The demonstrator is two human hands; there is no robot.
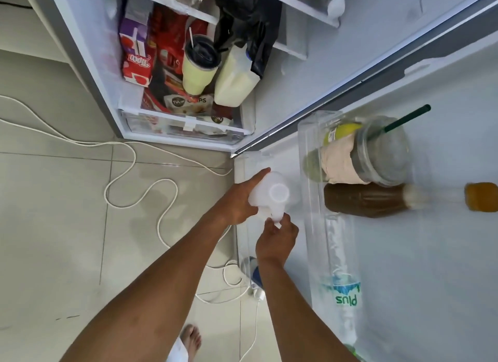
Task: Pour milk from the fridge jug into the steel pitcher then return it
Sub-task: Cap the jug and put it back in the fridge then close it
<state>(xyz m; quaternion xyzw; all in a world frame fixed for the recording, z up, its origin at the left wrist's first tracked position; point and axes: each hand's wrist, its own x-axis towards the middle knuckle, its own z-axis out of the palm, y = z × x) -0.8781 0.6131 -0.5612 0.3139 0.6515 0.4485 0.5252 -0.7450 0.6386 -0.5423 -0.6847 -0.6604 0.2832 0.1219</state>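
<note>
I look down at a white plastic milk jug (272, 193) with a white cap, standing in the lowest rack of the open fridge door (444, 254). My left hand (239, 200) lies flat against the jug's left side, fingers stretched forward. Around the jug's handle, on its near side, my right hand (277, 237) is closed. No steel pitcher shows in this view.
A second milk jug (235, 77), a lidded cup (198, 65), cartons and snack packs fill the fridge interior. The upper door rack (312, 173) holds a lidded drink with a green straw (382, 151), a brown bottle (372, 200) and a water bottle (341, 281). White cables (129, 173) trail across the tile floor.
</note>
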